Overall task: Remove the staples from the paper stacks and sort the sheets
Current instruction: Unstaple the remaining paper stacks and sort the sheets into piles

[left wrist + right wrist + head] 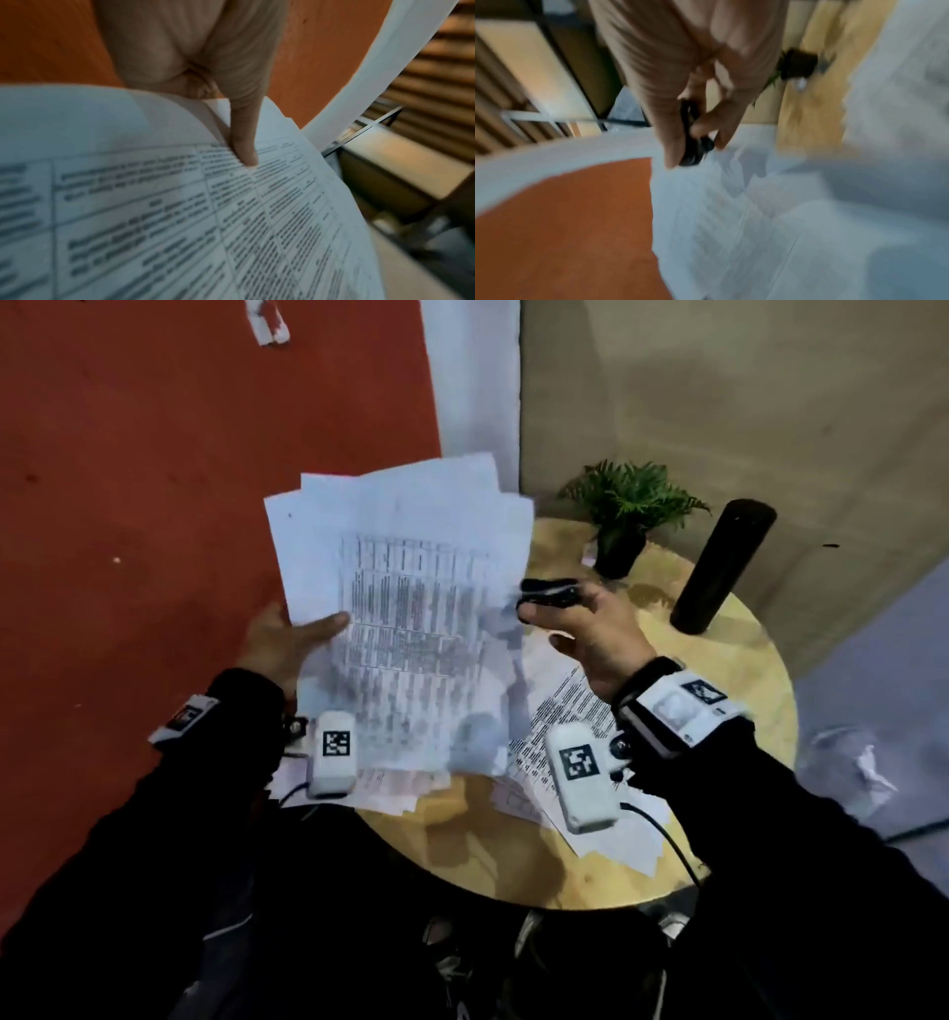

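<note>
My left hand (292,634) holds a stack of printed sheets (405,608) up above the round wooden table (729,660), thumb (244,146) pressed on the top page (180,213) and the other fingers hidden behind. The sheets fan out unevenly at the top. My right hand (575,618) grips a black staple remover (547,593) beside the stack's right edge; in the blurred right wrist view the staple remover (693,140) sits pinched between thumb and fingers just above the paper (757,223). No staple is discernible.
More printed sheets (560,737) lie spread on the table under my hands. A small potted plant (624,516) and a black cylinder (719,567) stand at the table's far side. Red floor (154,505) lies to the left, crumpled paper (862,773) to the right.
</note>
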{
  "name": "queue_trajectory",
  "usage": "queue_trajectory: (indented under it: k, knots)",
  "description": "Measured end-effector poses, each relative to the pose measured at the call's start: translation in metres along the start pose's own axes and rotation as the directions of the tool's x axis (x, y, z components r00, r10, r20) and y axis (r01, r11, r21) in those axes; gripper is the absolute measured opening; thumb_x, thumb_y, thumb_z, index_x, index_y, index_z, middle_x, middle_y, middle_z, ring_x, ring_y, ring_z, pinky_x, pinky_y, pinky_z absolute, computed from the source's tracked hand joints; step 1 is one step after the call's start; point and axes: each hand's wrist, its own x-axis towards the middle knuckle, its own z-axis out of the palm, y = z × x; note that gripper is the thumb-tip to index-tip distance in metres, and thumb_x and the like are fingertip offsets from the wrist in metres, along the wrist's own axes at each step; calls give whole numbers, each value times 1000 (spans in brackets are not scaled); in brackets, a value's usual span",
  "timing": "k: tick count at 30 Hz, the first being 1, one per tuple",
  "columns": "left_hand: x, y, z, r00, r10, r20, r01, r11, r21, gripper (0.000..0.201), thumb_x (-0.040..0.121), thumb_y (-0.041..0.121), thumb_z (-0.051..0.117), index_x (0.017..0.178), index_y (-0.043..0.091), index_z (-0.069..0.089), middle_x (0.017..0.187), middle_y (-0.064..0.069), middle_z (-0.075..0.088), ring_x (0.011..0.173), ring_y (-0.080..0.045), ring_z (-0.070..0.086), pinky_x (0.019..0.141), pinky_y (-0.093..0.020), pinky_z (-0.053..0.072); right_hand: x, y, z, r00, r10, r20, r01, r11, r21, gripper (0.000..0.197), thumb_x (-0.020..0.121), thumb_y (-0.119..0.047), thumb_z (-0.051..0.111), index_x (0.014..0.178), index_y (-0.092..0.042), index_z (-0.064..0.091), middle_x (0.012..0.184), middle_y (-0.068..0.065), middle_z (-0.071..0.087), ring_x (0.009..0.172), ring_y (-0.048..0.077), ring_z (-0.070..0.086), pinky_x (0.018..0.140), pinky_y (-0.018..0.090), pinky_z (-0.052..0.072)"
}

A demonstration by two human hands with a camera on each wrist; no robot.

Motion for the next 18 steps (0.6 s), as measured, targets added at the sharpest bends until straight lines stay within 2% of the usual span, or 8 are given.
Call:
queue_trajectory:
  k: [2, 6, 9, 11, 14, 15, 16, 18]
  knots:
    - [28, -32, -17, 994, -56, -95, 78, 966, 245, 42, 75, 9, 77, 111, -2, 60, 99, -10, 69, 64, 1, 62, 62, -18, 48, 7, 26, -19, 985, 21, -171, -29, 999, -41, 31, 70, -2, 77, 91, -19, 62, 82, -4, 66, 66, 1, 60, 52, 9, 43]
    - [65, -84, -32, 979, -159, -131, 206, 760, 617, 62, 74, 20, 80, 125, -3, 53, 122, -21, 59, 107, -36, 59, 84, -44, 49, 3, 80, -77, 898, 211, -387, -249, 967, -52, 36, 70, 0, 78, 81, -14, 47, 90, 6, 58, 65, 12, 58, 44, 13, 48]
    - [76, -107, -34, 957, -236, -168, 281, 609, 742, 64, 80, 23, 75, 130, -5, 47, 129, -26, 53, 113, -43, 54, 93, -49, 45, -7, 126, -106, 880, 339, -332, -398, 908, -128, 34, 75, -5, 76, 80, -15, 43, 95, 10, 61, 70, 14, 62, 46, 19, 50]
    - [77, -119, -31, 943, -277, -187, 314, 546, 777, 66, 80, 24, 75, 132, -4, 45, 131, -27, 52, 114, -44, 54, 92, -50, 46, -11, 152, -116, 871, 395, -293, -470, 844, -259, 28, 82, -12, 72, 79, -14, 44, 91, 12, 60, 76, 20, 60, 57, 25, 49]
    - [74, -132, -21, 917, -356, -177, 364, 571, 736, 80, 75, 20, 79, 138, -1, 34, 139, -25, 45, 107, -40, 57, 75, -42, 55, -12, 179, -123, 872, 455, -179, -486, 771, -411, 31, 90, -22, 62, 66, -9, 48, 67, 11, 49, 60, 22, 46, 57, 29, 35]
    - [72, -134, -13, 915, -367, -167, 363, 571, 736, 95, 72, 25, 81, 144, 1, 24, 146, -23, 35, 113, -38, 54, 78, -39, 55, -12, 185, -126, 872, 462, -162, -485, 773, -409, 36, 92, -23, 59, 61, -9, 47, 59, 9, 45, 53, 20, 40, 54, 27, 31]
    - [72, -135, -5, 927, -341, -159, 329, 530, 782, 106, 70, 32, 82, 147, 3, 16, 152, -21, 24, 125, -39, 44, 94, -43, 48, -11, 190, -128, 878, 451, -161, -476, 778, -410, 39, 93, -24, 57, 59, -9, 46, 54, 7, 41, 49, 18, 36, 51, 26, 28]
    - [70, -130, 23, 974, -204, -99, 175, 399, 900, 105, 74, 41, 76, 149, 7, 12, 155, -20, 14, 140, -39, 21, 113, -49, 22, -8, 202, -134, 885, 426, -191, -465, 777, -423, 41, 93, -27, 56, 57, -11, 45, 47, 3, 38, 43, 16, 34, 48, 25, 25]
